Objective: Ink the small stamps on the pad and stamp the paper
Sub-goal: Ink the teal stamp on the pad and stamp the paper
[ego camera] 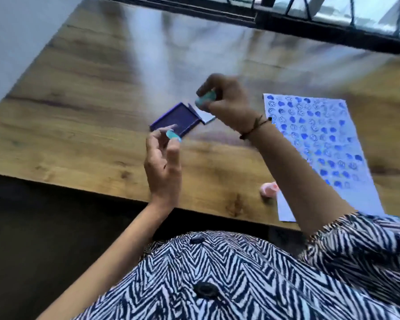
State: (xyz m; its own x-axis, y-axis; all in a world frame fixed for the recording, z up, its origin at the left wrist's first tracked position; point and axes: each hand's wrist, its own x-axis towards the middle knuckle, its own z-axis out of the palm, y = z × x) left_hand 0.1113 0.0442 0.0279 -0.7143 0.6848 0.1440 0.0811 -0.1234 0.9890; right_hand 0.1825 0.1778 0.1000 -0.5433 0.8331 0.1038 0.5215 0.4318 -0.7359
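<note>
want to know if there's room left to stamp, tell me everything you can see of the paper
The paper is a pale, white-looking sheet lying flat on the wooden table, to the right of the ink pad and at an angle to the table's near edge. Rows of blue stamp marks, some solid blobs and some ring-like faces, cover most of it; only a strip near its near end looks bare. The right forearm crosses above its left edge, and a pink thing lies beside that edge. Neither hand touches it.

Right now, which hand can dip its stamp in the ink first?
Probably the left hand. Its blue stamp hovers at the near edge of the open ink pad. The right hand holds its teal stamp higher, by the pad's lid.
</note>
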